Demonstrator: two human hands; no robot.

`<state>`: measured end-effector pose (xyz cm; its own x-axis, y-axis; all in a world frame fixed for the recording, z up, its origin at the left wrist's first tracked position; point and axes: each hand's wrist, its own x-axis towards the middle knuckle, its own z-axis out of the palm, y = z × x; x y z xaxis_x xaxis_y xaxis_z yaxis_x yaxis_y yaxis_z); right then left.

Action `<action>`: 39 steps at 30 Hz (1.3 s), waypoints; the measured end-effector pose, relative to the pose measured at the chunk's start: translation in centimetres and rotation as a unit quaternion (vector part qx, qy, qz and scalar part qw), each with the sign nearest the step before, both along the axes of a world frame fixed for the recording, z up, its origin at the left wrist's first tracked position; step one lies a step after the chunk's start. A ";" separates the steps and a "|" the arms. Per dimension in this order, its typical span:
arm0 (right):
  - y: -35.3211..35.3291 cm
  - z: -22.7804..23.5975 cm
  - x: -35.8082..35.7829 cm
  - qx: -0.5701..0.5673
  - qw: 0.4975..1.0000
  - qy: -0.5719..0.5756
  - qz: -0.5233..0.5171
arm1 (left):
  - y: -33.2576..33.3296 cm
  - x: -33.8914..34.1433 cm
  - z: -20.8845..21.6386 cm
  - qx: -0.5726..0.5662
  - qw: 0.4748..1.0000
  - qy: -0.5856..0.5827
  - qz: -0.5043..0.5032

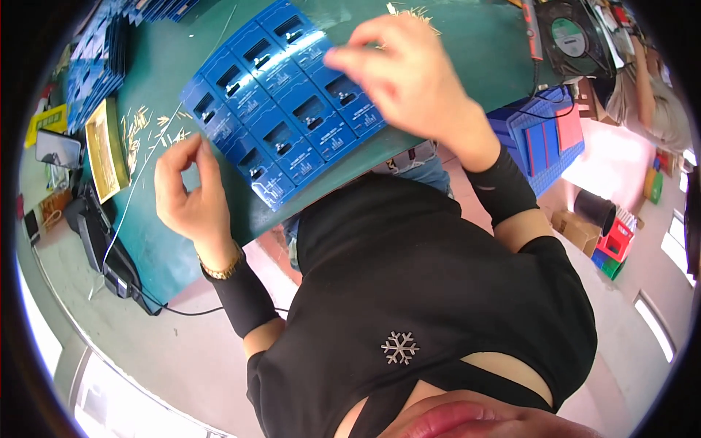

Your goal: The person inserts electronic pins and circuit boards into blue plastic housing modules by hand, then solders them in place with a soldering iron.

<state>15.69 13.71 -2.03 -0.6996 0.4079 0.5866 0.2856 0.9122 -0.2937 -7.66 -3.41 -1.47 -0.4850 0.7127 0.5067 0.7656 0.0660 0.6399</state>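
A blue circuit-board panel (274,91), made of several joined boards with dark cutouts and small metal parts, lies slanted on the green work mat (164,252). Beside its left edge is my left hand (191,201), thumb and forefinger curled together in a pinch; whatever may be between the tips is too small to make out. Over the panel's right part hovers my right hand (416,84), slightly blurred, with its fingers drawn together near the board surface. Anything in its fingertips cannot be made out. Thin gold-coloured pins (135,135) lie scattered left of the panel.
A yellow tray (106,150) stands at the left, below stacked blue panels (98,69). More thin pins (420,16) lie beyond my right hand. A black fan (573,36) and a red-handled tool (531,33) sit at the right, above a blue bin (540,142).
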 end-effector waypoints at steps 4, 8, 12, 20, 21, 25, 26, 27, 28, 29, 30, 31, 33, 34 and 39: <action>4.1 2.8 1.6 -0.111 0.983 -0.044 -0.140 | -0.9 1.8 0.1 0.010 1.000 0.003 -0.019; 6.0 3.4 1.3 -0.180 0.958 -0.127 -0.183 | -1.0 3.6 0.6 -0.005 0.998 -0.004 -0.064; 7.8 1.4 1.3 -0.158 0.967 -0.106 -0.172 | -1.1 4.5 0.7 -0.011 0.997 -0.019 -0.075; 8.0 1.1 0.8 -0.088 0.966 -0.190 -0.154 | -0.9 4.9 0.9 -0.052 0.990 -0.095 -0.086; 7.9 0.5 0.9 -0.093 0.967 -0.187 -0.148 | -0.9 5.0 0.9 -0.077 0.989 -0.097 -0.077; 7.3 -0.7 1.4 -0.038 0.977 -0.153 -0.144 | -0.5 5.0 0.6 -0.075 0.990 -0.105 -0.058; 7.5 -0.7 1.4 -0.048 0.983 -0.119 -0.134 | -0.3 5.0 0.6 -0.074 0.987 -0.134 -0.052; 7.7 -0.8 1.5 -0.057 0.987 -0.085 -0.124 | -0.3 5.0 0.6 -0.078 0.987 -0.132 -0.050; 8.1 -0.9 1.7 -0.049 0.994 -0.037 -0.089 | -0.2 5.1 0.7 -0.087 0.986 -0.138 -0.041; 8.2 -0.8 1.7 -0.053 0.994 -0.035 -0.088 | -0.2 5.1 0.7 -0.095 0.985 -0.143 -0.033; 8.3 -0.6 1.7 -0.085 0.993 -0.005 -0.083 | -0.1 5.1 0.7 -0.099 0.984 -0.141 -0.032; 8.3 -0.3 1.8 -0.115 0.990 0.025 -0.078 | -0.1 5.1 0.7 -0.096 0.983 -0.155 -0.034; 8.4 -0.1 1.9 -0.141 0.987 0.027 -0.077 | 0.0 5.2 0.6 -0.095 0.980 -0.169 -0.036; 8.4 -0.3 1.9 -0.169 0.980 0.059 -0.082 | 0.0 5.2 0.6 -0.097 0.981 -0.162 -0.033; 9.0 -0.7 2.2 -0.096 0.986 0.109 -0.076 | 0.2 5.3 0.6 -0.105 0.980 -0.164 -0.030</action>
<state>17.87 22.73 -2.74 -0.4873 0.6167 0.6182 0.3249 0.7852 -0.5272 -2.34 -3.17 -0.85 -0.5508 0.8170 0.1706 0.5280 0.1829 0.8293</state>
